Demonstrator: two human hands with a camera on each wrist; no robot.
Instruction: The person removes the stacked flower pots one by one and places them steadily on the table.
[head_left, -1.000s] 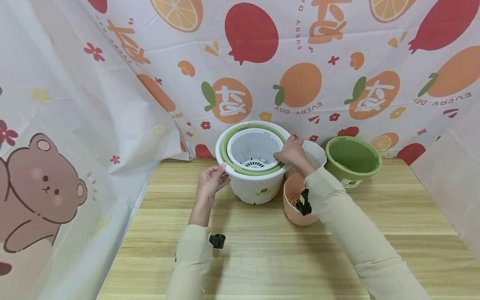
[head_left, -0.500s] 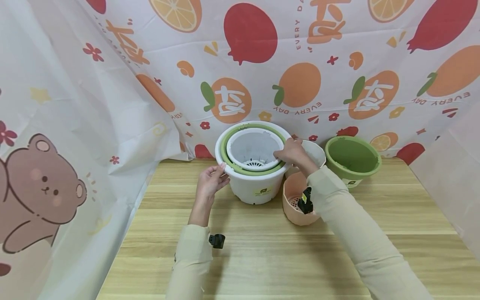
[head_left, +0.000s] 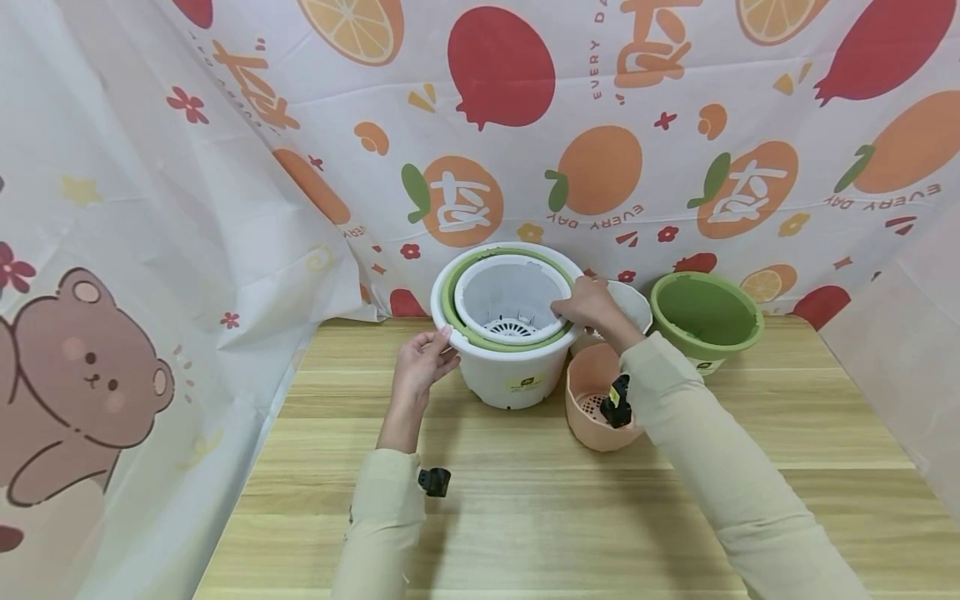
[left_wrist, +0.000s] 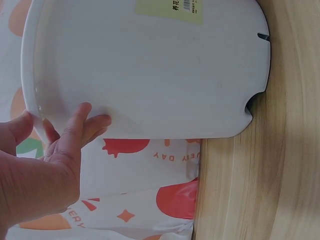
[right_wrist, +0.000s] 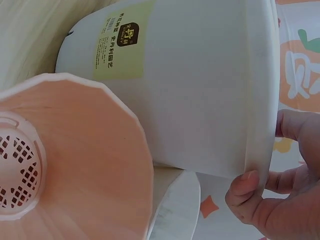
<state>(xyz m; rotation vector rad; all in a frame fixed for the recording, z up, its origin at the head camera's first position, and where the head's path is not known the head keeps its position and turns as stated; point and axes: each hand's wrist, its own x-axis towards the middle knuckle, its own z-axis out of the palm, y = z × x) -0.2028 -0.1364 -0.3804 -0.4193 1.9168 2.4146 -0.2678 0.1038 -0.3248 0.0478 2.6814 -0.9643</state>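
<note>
In the head view a large white flower pot (head_left: 513,379) stands at the back of the table, holding a green pot (head_left: 450,304) and a smaller white pot (head_left: 510,292) nested inside it. My left hand (head_left: 422,367) pinches the large pot's left rim, thumb on top and fingers below. At the opposite side, my right hand (head_left: 592,307) grips the stack, its thumb at the inner white pot's rim. The right wrist view shows a fingertip (right_wrist: 244,186) against the outside of the large white pot (right_wrist: 200,80), with other fingers over its rim.
A pink pot (head_left: 592,437) with a perforated bottom stands right of the stack. Behind it is a white pot (head_left: 630,307) with a wavy rim. A green pot (head_left: 705,312) stands farther right. A printed cloth (head_left: 525,150) hangs right behind the pots.
My right hand and the smaller inner white pot have shifted slightly to the right. The left hand and the large pot stay in place.
</note>
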